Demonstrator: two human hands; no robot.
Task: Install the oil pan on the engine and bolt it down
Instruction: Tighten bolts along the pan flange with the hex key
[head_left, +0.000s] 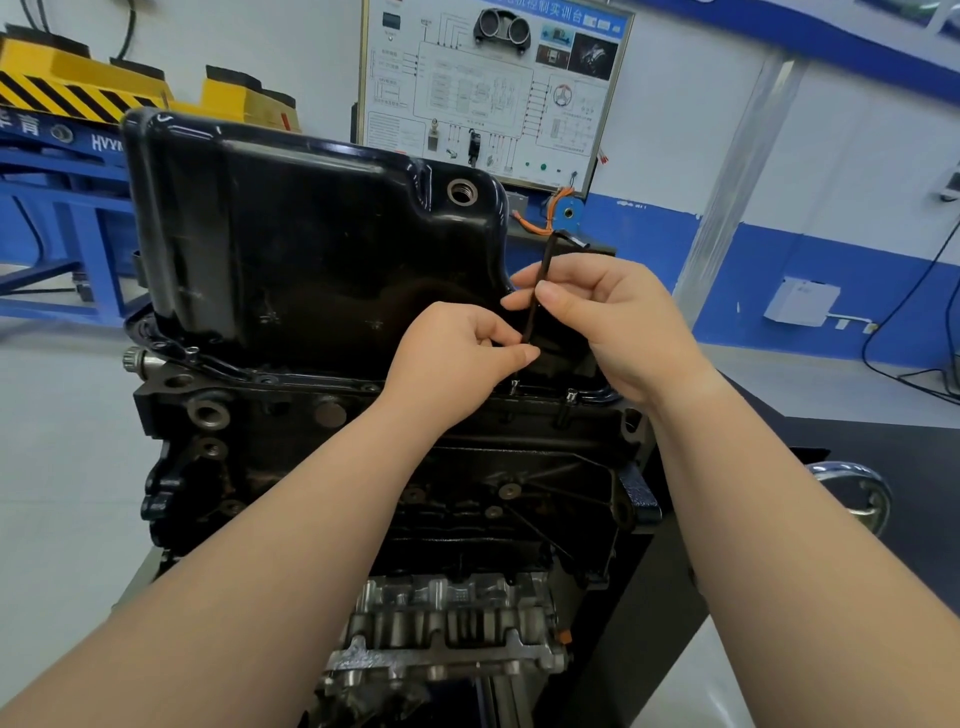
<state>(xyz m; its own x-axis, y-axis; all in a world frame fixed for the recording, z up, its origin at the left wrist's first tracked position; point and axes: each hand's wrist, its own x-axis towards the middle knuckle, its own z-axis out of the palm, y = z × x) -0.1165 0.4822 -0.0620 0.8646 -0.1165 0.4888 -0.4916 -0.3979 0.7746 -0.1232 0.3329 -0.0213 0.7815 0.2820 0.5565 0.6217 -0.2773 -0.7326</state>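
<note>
The black oil pan (311, 249) sits on top of the upturned dark engine block (395, 467), its flange along the block's upper edge. A black hex key (540, 280) stands nearly upright over a silver bolt (514, 385) on the near flange. My left hand (457, 358) pinches the key's lower shaft just above that bolt. My right hand (613, 322) grips the shaft higher up with thumb and fingers. A second silver bolt (571, 396) stands in the flange to the right. The key's tip is hidden behind my left hand.
A threaded drain hole (462, 192) shows on the pan's upper right. A wiring-diagram board (488, 88) stands behind. Blue and yellow equipment (72, 114) is at the far left. A chrome handle (852, 483) juts out at the right beside a dark bench top (857, 447).
</note>
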